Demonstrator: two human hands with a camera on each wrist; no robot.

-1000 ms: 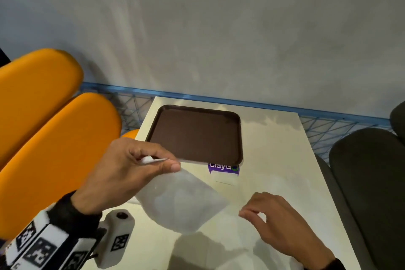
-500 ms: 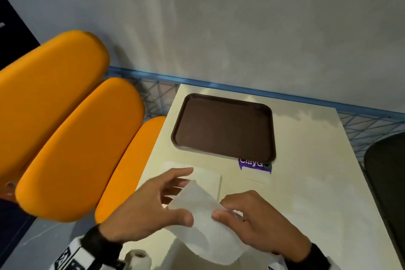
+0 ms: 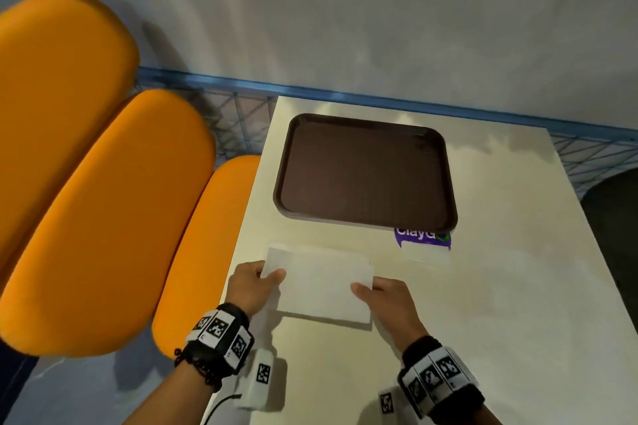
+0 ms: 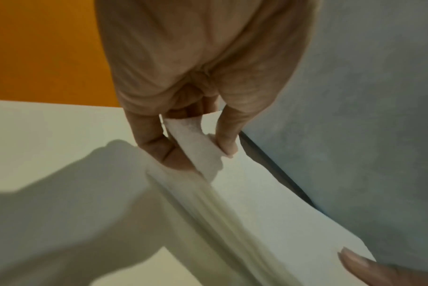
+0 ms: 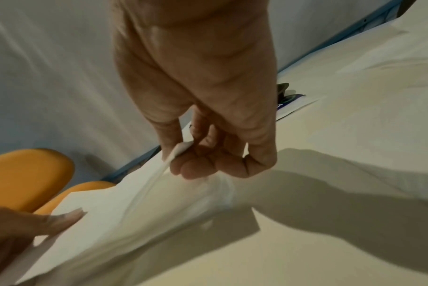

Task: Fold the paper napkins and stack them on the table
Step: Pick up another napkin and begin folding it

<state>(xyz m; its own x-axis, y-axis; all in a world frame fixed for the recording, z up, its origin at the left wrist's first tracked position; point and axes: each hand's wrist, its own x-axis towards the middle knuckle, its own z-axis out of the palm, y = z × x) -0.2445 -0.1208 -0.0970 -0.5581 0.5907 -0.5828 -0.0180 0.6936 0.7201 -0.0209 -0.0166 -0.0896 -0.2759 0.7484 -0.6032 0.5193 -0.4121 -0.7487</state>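
A white paper napkin (image 3: pixel 321 290) is held flat just above the cream table (image 3: pixel 483 286), near its left front edge. My left hand (image 3: pixel 257 281) pinches the napkin's left edge between thumb and fingers (image 4: pixel 166 152). My right hand (image 3: pixel 379 290) pinches its right edge, thumb on top, fingers (image 5: pixel 198 164) curled beneath. Another folded white napkin (image 3: pixel 276 255) lies on the table under the held one, its far edge showing. In the left wrist view the held napkin (image 4: pixel 269 212) stretches from the fingers toward the other thumb.
A dark brown tray (image 3: pixel 366 172) sits at the table's far middle. A purple and white sticker (image 3: pixel 423 241) lies at its near right corner. Orange seat cushions (image 3: pixel 103 217) stand left of the table, a dark chair (image 3: pixel 618 217) right. A blue wire rail (image 3: pixel 345 93) runs behind.
The napkin hung from my left hand alone, then my right hand took its other edge. Both hands now hold it stretched flat, moved over the folded napkin on the table.
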